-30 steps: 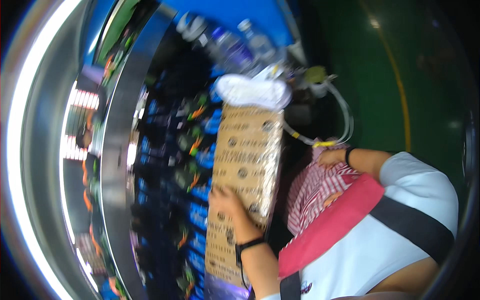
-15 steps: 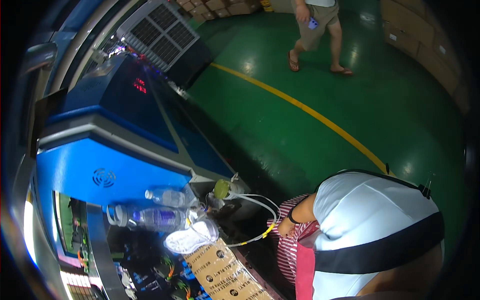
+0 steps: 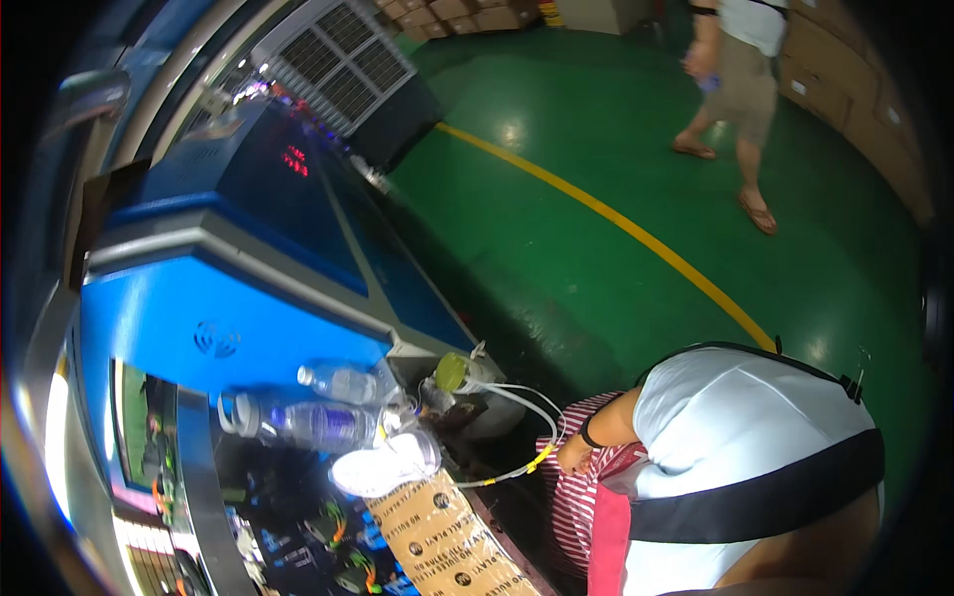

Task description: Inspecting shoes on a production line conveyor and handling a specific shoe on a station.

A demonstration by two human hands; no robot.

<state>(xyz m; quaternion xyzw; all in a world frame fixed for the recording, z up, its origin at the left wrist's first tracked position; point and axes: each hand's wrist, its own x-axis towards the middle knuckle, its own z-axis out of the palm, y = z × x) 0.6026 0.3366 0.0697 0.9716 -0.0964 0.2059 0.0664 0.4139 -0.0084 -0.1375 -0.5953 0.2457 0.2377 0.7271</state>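
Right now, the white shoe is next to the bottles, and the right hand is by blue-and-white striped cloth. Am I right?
Almost. The head view shows the striped cloth by the right hand is red and white. The white shoe is indeed next to the bottles.

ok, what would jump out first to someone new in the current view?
The big, angular bright-blue machine dominates the left, with a curved yellow line sweeping across the glossy green floor to its right. Lower in the picture, a white shoe-like piece lies at the upper end of a brown printed cardboard strip. Toward the lower right, the person's right hand is at a red-and-white striped cloth.
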